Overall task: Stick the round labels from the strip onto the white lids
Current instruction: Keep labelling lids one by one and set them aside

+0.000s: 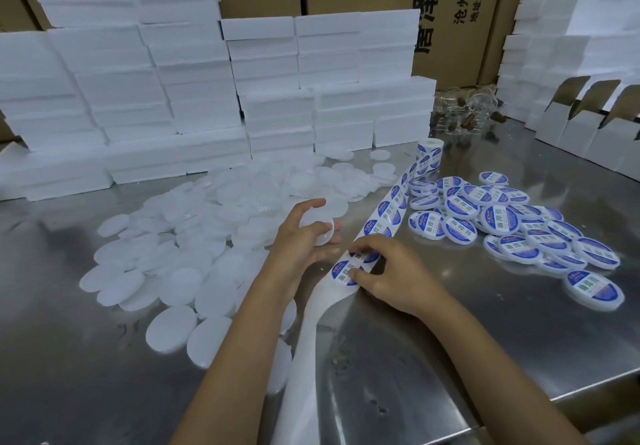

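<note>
Picking at the label strip [381, 218] with the right hand [391, 273]: fingertips curled down onto the nearest round label [346, 271], seemingly pinching its edge to peel it, though whether it has lifted can't be told. Left hand [301, 237] grips one blank white lid [320, 228], tilted, held just left of the strip and touching-close to the right fingers. Strip's long axis runs diagonally from the roll [429, 155] at far right, down between both hands, with bare backing trailing toward the near table edge. So the label sits right of the lid, under the right hand; likely next move is a short carry leftward onto the lid. Unlabelled lids pile [194, 237] lies left, nearer the left hand; finished labelled lids [502, 223] lie right on the steel table [485, 340].
</note>
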The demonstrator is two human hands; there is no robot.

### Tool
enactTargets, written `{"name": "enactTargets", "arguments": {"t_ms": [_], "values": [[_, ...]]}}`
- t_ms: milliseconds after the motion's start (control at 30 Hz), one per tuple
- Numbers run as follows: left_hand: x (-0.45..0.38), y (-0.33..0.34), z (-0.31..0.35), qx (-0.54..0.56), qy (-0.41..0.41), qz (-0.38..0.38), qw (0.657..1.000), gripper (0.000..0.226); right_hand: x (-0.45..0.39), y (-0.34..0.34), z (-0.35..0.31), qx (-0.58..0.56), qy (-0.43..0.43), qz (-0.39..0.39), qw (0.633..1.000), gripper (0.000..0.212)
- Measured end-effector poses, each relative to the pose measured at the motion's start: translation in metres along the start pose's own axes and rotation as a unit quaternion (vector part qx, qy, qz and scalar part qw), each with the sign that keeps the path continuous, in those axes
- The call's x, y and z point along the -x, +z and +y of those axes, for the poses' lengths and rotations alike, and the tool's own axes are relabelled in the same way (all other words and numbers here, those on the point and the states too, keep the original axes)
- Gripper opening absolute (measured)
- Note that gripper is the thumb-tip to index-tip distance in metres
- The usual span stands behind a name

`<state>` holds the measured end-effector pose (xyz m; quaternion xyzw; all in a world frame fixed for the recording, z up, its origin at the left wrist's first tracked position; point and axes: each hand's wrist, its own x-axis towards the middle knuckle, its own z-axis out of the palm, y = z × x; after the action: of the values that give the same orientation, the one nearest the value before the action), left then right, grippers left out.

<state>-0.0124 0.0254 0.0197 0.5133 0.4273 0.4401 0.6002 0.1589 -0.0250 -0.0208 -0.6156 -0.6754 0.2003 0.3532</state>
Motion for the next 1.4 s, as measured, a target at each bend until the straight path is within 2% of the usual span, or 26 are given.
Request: {"name": "enactTargets", "arguments": {"t_ms": [233,467,833,1033,1100,1167,1267,1400], "values": [[0.0,0.004,-0.001,0.005,-0.002,-0.012,1.0,0.034,0.001,-0.006,-0.005,-0.049,-0.006,-0.045,0.998,0.051],[0.001,0.008,-0.001,-0.007,-0.026,-0.037,0.999,0.027,0.004,-0.007,-0.01,-0.103,-0.019,-0.093,0.99,0.059],[-0.003,0.008,-0.005,-0.031,-0.032,-0.042,0.998,0.024,0.005,-0.001,-0.016,-0.09,-0.03,-0.056,0.994,0.02],[-0.005,0.011,-0.006,-0.091,-0.018,-0.024,0.995,0.027,0.008,0.001,-0.023,-0.069,-0.057,-0.003,0.996,0.017],[-0.006,0.011,-0.007,-0.105,-0.02,-0.02,0.994,0.032,0.008,0.001,-0.029,-0.094,-0.066,0.02,0.993,0.015],[-0.005,0.011,-0.005,-0.096,-0.039,-0.013,0.995,0.031,0.008,0.0,-0.034,-0.183,-0.048,0.03,0.981,0.013],[-0.005,0.008,-0.004,-0.097,-0.051,-0.016,0.994,0.028,0.006,-0.006,-0.037,-0.344,0.01,0.038,0.938,0.015],[-0.007,0.008,-0.003,0.025,-0.106,-0.018,0.994,0.028,0.004,-0.012,-0.035,-0.483,0.072,0.054,0.871,0.023]]}}
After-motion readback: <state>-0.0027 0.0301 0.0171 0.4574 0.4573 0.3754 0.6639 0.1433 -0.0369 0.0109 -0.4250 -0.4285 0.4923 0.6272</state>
